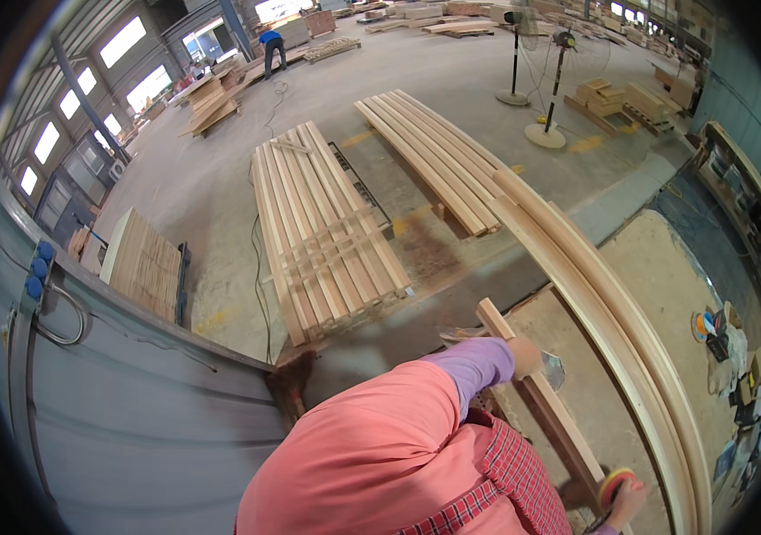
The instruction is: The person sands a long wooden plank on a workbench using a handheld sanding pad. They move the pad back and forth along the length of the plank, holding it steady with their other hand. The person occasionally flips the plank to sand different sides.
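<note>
A long, square-edged wooden beam (564, 421) runs slantwise before me, from the middle of the view down to the lower right. My left hand (526, 358) is wrapped over the beam near its far end, below a purple sleeve cuff; the fingers are mostly hidden. Lower down, my right hand (629, 503) grips what looks like a round hand sander (613, 487) with a yellow and red pad. The pad is tilted on edge against the beam's right side. Whether it presses on the wood cannot be told.
Long moulded boards (621, 334) lie just right of the beam. Beyond stand a strapped stack of planks (327, 234) and another plank row (427, 160). A metal wall (173, 414) is at left, pedestal fans (558, 87) farther back. A person (272, 50) bends over distant timber.
</note>
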The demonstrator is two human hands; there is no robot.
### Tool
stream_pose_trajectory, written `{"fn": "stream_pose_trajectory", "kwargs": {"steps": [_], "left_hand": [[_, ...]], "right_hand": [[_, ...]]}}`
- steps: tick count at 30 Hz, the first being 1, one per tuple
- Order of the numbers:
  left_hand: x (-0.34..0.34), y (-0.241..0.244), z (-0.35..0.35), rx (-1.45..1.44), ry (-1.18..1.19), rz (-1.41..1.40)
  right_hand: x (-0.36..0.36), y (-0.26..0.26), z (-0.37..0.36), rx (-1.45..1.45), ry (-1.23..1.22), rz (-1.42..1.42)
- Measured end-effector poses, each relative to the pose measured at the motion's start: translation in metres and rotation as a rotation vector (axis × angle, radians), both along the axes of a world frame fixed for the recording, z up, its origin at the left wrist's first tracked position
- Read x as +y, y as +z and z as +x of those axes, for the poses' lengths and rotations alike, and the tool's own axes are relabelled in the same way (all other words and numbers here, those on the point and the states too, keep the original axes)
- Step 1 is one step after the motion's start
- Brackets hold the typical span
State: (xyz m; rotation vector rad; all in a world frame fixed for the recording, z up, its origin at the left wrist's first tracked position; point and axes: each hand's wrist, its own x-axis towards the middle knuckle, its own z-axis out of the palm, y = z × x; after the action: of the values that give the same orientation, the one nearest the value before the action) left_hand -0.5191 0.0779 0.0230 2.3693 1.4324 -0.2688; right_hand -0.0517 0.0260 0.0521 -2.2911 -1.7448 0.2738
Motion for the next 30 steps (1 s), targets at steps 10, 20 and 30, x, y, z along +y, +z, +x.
{"fn": "stream_pose_trajectory", "kwargs": {"steps": [10, 20, 30], "left_hand": [[0.008, -0.005, 0.006, -0.028, -0.028, 0.018], [0.004, 0.006, 0.006, -0.035, -0.001, -0.01], [0.012, -0.015, 0.011, 0.009, -0.024, 0.032]], "right_hand": [[0.001, 0.035, -0.218, 0.068, 0.297, 0.021], [-0.044, -0.021, 0.052, -0.09, -0.081, 0.176], [-0.04, -0.025, 0.125, -0.201, -0.074, -0.185]]}}
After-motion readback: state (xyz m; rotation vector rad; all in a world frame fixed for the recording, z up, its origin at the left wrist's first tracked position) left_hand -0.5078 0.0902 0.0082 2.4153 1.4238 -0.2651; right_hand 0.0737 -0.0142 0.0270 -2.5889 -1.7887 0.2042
